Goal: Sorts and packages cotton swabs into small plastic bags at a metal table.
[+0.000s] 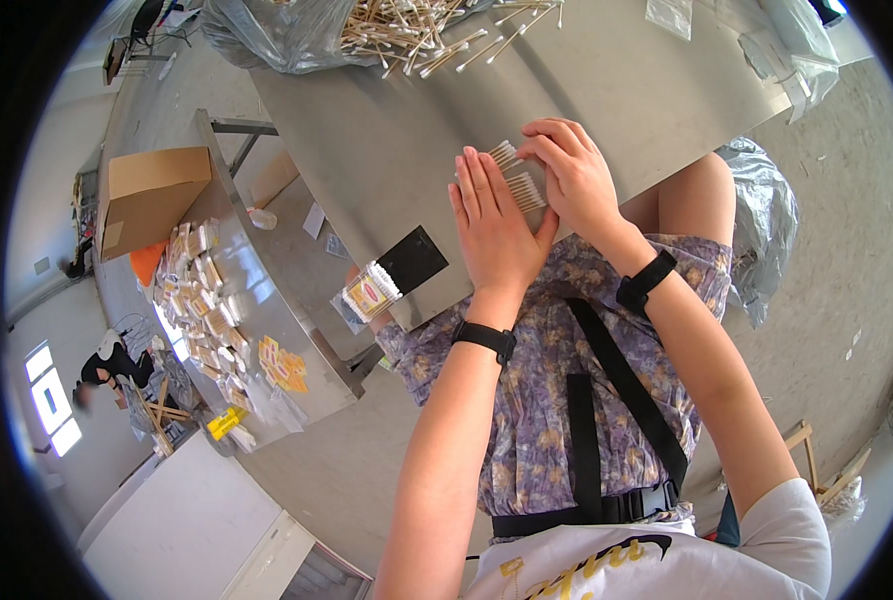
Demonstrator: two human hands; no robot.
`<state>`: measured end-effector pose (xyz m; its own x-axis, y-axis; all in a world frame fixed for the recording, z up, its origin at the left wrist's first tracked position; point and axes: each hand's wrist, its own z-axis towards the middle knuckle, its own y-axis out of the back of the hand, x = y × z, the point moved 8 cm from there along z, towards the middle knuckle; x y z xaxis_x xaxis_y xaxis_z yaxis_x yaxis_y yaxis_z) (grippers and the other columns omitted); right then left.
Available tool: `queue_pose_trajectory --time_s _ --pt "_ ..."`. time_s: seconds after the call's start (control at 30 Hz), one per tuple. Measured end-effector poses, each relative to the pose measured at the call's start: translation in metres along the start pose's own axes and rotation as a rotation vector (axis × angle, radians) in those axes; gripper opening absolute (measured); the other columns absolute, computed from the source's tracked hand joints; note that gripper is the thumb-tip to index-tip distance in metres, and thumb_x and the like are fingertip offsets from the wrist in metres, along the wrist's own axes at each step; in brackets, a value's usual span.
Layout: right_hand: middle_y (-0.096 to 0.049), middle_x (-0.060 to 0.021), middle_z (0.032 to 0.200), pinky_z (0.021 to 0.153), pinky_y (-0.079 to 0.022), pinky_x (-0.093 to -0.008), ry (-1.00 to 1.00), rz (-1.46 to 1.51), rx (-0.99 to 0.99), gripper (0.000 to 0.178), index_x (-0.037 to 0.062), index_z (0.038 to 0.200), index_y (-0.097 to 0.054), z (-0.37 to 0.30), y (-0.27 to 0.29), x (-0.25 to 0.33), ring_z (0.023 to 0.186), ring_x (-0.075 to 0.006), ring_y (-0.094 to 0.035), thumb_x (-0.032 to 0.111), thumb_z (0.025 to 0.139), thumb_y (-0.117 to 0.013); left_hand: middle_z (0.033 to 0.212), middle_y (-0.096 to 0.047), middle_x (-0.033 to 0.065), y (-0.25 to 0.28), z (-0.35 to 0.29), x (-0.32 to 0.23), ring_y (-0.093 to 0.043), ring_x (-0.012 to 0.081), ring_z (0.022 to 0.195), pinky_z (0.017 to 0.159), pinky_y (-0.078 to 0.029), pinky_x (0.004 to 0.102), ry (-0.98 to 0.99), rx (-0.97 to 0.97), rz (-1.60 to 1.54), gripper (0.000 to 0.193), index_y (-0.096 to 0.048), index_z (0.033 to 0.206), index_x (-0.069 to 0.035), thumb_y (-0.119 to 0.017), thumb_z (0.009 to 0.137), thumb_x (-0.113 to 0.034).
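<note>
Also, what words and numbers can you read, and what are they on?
There's none I can read out clearly.
White shirt: gold lettering, partly cut off by the picture's edge.
Labelled swab pack: print too small.
Orange-yellow cards: too small and blurred.
Yellow packet: dark marks, too blurred.

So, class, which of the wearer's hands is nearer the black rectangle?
Left. The left hand lies right of the black rectangle, apart from it; the right hand is farther right.

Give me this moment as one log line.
left hand: palm down, by cotton swabs; right hand: curled, by swabs; nearby: swab pack
</note>
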<state>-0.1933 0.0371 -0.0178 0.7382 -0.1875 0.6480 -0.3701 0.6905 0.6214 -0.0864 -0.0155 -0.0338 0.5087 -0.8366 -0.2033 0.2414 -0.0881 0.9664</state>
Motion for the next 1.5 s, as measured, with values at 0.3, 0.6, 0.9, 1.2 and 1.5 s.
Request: queue_pose_trajectory --time_s 0.3,0.6,0.9,1.2,1.5 --pt "-0.063 -0.0049 0.118 0.097 -0.049 -0.0412 -0.001 -0.014 0.042 0.012 0.0088 0.094 -0.066 0.0 -0.002 0.001 0.117 -0.0275 -0.057 0.002 0.086 -0.061 0.158 -0.025 0.0312 0.0 0.0 0.001 -0.022 0.0421 0.15 0.121 -0.021 0.053 0.001 -0.004 0.0 0.096 -0.026 0.15 0.012 -0.055 0.092 -0.059" --pt "-0.064 -0.0041 0.114 0.097 -0.049 -0.0397 0.011 -0.049 0.047 0.015 0.0106 0.091 -0.067 0.007 -0.004 0.002 0.114 -0.0264 -0.057 0.001 0.08 -0.063 0.157 -0.027 0.0321 0.001 0.001 0.001 -0.024 0.0432 0.149 0.12 -0.023 0.0542 -0.005 -0.024 -0.026 0.095 -0.029 0.149 0.012 -0.054 0.092 -0.059" --pt "-0.064 -0.0021 0.104 0.095 -0.047 -0.0382 0.104 -0.084 0.263 0.007 0.0109 0.087 -0.068 0.055 -0.021 -0.002 0.109 -0.0247 -0.057 0.01 0.081 -0.071 0.154 -0.033 0.0312 0.01 -0.006 0.003 -0.026 0.0436 0.148 0.117 -0.025 0.0578 0.02 -0.087 -0.144 0.092 -0.031 0.15 0.009 -0.056 0.092 -0.059" --pt "-0.057 -0.0105 0.132 0.111 -0.039 -0.0428 0.079 -0.239 0.159 0.036 0.0042 0.12 -0.061 0.041 -0.026 0.032 0.134 -0.0288 -0.047 0.011 0.086 -0.068 0.145 -0.047 0.021 0.035 -0.027 0.029 -0.038 0.0396 0.14 0.118 -0.019 0.0602 0.138 -0.081 -0.44 0.071 -0.035 0.15 0.002 -0.061 0.097 -0.039" --pt "-0.044 -0.0148 0.151 0.123 -0.025 -0.0443 0.18 -0.315 0.307 0.049 -0.002 0.14 -0.048 0.014 -0.072 0.055 0.149 -0.03 -0.029 0.007 0.091 -0.052 0.148 -0.047 0.0209 0.05 -0.042 0.089 -0.04 0.0269 0.141 0.12 -0.028 0.0434 0.585 -0.386 -1.256 0.053 -0.033 0.149 0.001 -0.037 0.109 -0.034"
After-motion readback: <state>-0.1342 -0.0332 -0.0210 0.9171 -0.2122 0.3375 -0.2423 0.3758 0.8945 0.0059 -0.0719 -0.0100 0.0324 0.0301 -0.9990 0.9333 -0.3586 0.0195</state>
